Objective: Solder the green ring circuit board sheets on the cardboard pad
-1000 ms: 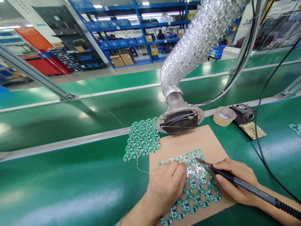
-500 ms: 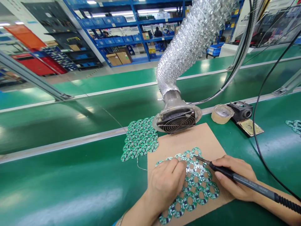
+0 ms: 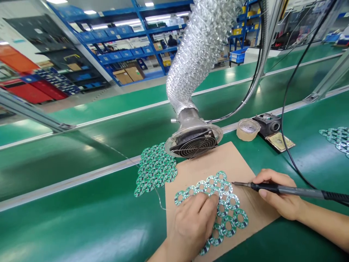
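Observation:
My right hand (image 3: 282, 194) grips a soldering iron (image 3: 272, 188) like a pen. Its bare metal tip points left, just beside the upper right part of a panel of ring-shaped green circuit boards (image 3: 228, 225). Over the middle of that panel, my left hand (image 3: 192, 222) is closed with fingers bent and pressed together; whatever they pinch is hidden. The panel lies on a sheet of brown cardboard (image 3: 231, 156), partly covered by the left hand. A thin pale wire (image 3: 159, 200) runs from the second board panel (image 3: 155, 169) toward the cardboard's left edge.
A fume extractor fan (image 3: 195, 143) on a silver foil duct (image 3: 188, 54) hangs above the cardboard's back edge. Behind it at right stand a tape roll (image 3: 248, 130) and a soldering iron stand (image 3: 272, 127). More ring boards (image 3: 336, 136) lie far right. A black cable (image 3: 289, 153) crosses the green bench.
My right hand has drawn the soldering iron off the boards to the right, with its handle now more level. My left hand stays over the panel. The whole view has shifted slightly.

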{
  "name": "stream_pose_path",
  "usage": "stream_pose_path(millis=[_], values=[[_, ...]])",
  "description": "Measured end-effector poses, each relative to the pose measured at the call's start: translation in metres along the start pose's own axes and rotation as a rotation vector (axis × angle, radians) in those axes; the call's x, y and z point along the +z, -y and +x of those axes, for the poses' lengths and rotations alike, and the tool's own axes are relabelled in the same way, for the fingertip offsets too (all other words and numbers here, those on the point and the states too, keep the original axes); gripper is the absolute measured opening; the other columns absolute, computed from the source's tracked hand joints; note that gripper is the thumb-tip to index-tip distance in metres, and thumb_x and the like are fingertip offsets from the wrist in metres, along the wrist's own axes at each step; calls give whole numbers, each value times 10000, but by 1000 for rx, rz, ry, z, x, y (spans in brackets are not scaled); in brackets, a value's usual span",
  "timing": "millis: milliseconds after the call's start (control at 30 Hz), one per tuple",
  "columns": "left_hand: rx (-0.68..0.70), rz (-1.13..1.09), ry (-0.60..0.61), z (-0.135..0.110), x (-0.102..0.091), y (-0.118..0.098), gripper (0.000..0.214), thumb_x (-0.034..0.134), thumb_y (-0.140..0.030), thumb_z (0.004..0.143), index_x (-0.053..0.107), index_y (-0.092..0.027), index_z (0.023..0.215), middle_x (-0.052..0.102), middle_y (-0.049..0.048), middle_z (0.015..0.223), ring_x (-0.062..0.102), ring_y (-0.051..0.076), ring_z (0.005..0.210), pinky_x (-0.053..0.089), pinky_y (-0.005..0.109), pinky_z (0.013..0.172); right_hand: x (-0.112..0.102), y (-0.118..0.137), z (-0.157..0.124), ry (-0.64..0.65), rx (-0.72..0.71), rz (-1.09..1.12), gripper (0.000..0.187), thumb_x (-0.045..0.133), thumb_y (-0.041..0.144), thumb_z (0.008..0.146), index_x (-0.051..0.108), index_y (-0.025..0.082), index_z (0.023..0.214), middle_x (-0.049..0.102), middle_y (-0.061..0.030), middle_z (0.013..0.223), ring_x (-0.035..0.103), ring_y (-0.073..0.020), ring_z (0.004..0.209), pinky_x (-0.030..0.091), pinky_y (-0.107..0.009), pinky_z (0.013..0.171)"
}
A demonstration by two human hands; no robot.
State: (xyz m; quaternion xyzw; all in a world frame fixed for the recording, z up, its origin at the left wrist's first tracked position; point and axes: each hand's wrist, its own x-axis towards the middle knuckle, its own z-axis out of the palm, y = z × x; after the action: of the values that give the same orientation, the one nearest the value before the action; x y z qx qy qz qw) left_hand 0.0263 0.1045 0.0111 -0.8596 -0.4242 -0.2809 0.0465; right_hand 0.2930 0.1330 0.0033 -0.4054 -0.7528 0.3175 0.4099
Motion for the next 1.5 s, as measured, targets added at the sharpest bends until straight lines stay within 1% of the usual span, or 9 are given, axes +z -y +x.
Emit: stream_pose_path(millis=[200,333,567,767,967,1200,1367,1500], values=[[6,31,10,-2,-1,1,167,506,-148,881,616,-192,999,573,-6,696,556,111,607,431,240,551,3,6,4,46,1,4,115,507,231,832,566,214,930,601,-13,729,528,-145,598,409,-273,555],[3,40,36,-3,-1,1,175,506,-159,887,612,-195,1022,580,-5,704,559,114,607,428,247,551,6,7,6,31,-12,22,125,524,222,815,580,201,924,609,-13,716,534,-142,586,411,-272,549],[31,33,18,0,1,2,179,491,-158,894,614,-182,1022,571,3,685,549,117,591,408,245,519,8,6,5,19,-10,45,119,529,220,810,583,204,915,614,-10,716,543,-142,583,407,-275,550],[35,45,8,1,1,0,189,493,-139,880,613,-193,1016,578,-1,680,558,109,603,419,228,543,5,8,5,12,-14,47,117,515,217,809,577,203,907,597,-11,694,517,-140,559,397,-276,531],[57,23,-4,1,-1,-3,157,487,-119,874,614,-174,948,570,3,670,551,111,588,420,225,526,3,7,5,41,-22,48,105,512,212,803,573,196,888,582,-5,681,509,-134,556,396,-269,519],[69,45,10,4,2,-3,155,487,-158,892,608,-184,984,566,-1,686,535,121,586,411,245,531,4,7,6,42,-17,57,112,515,199,789,573,198,885,571,5,669,498,-126,546,380,-263,516],[78,54,23,6,3,-4,159,477,-145,890,608,-185,970,541,-7,654,503,124,552,396,254,510,4,8,5,34,-9,59,104,511,208,792,575,203,875,569,6,661,500,-132,543,375,-267,513],[88,39,8,3,2,-5,162,507,-144,879,603,-172,1006,555,-5,676,521,123,582,407,251,528,4,5,2,16,-23,71,106,501,225,805,572,209,881,579,-2,672,509,-141,551,369,-273,516]])
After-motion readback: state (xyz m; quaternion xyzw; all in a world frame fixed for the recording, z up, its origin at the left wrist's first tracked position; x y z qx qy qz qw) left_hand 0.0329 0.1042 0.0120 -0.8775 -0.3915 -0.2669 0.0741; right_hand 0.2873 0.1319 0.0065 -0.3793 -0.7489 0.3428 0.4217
